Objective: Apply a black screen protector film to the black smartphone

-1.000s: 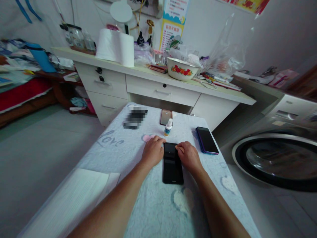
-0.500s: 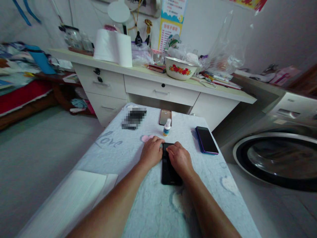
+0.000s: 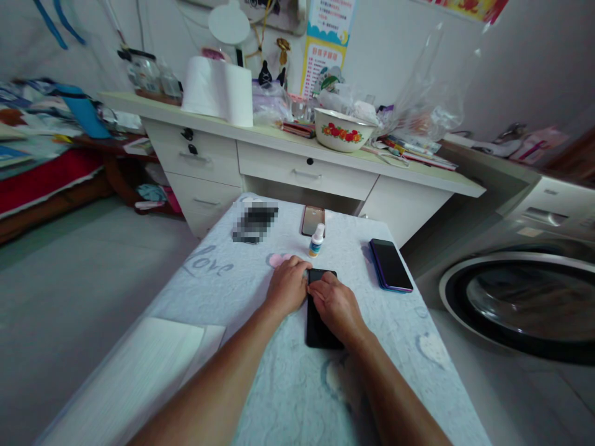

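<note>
A black smartphone [image 3: 320, 328] lies face up on the cloth-covered table, below both hands. My left hand [image 3: 289, 286] rests at its upper left edge, fingers curled and steadying it there. Over the upper part of the screen, my right hand [image 3: 335, 303] has its fingers bent and pressed together. Whatever is between those fingertips, if anything, is hidden. Just beyond the hands stands a small white spray bottle [image 3: 317, 241] with a blue and yellow label. Behind it lies a phone case [image 3: 313, 220].
Another phone [image 3: 391, 265] lies at the table's right side. A pixelated dark object [image 3: 255, 222] is at the far left. White paper [image 3: 125, 378] covers the near left. A desk [image 3: 274, 148] with a floral bowl [image 3: 343, 131] stands behind; a washing machine [image 3: 534, 248] is on the right.
My right hand has shifted slightly left across the upper screen, toward my left hand. The left hand keeps its place at the phone's edge. The whole view has moved a little.
</note>
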Demonstrator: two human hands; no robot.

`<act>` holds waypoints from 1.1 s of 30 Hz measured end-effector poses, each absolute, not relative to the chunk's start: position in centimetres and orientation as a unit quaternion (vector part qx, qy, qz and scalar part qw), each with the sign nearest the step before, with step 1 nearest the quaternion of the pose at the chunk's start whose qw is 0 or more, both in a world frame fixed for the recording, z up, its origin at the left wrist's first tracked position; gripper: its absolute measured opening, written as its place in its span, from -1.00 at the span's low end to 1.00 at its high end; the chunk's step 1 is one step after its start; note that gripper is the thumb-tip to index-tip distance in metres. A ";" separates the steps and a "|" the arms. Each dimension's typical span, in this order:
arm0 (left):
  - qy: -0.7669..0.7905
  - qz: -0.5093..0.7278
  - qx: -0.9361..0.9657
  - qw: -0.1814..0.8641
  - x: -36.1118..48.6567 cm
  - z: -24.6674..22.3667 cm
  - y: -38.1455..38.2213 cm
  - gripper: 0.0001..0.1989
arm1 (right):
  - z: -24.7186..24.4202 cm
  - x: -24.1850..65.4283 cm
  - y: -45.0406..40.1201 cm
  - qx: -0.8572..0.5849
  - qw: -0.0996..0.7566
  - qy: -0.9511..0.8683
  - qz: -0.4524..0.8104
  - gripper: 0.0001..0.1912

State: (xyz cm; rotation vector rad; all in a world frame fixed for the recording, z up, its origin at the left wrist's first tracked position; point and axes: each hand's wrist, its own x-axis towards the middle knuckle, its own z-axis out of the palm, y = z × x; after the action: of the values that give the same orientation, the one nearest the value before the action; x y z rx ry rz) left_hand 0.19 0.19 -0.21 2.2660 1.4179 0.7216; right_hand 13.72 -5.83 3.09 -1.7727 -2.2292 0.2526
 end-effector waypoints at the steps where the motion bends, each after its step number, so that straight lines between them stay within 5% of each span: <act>1: 0.502 0.257 0.805 0.185 0.2 -0.2 0.2 -0.67 | 3.1 13.8 -5.8 -0.617 0.143 -0.769 0.085 -0.78; 33: 0.493 0.261 0.811 0.175 0.2 -0.3 0.2 -0.67 | 2.4 18.3 -5.0 -0.706 0.151 -0.690 0.046 -0.81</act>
State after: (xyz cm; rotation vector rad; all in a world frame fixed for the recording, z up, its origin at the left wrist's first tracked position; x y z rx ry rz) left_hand 0.20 0.17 -0.34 2.2986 1.3967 0.7394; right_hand 18.29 -4.97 2.44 -2.0271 -1.9811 0.1330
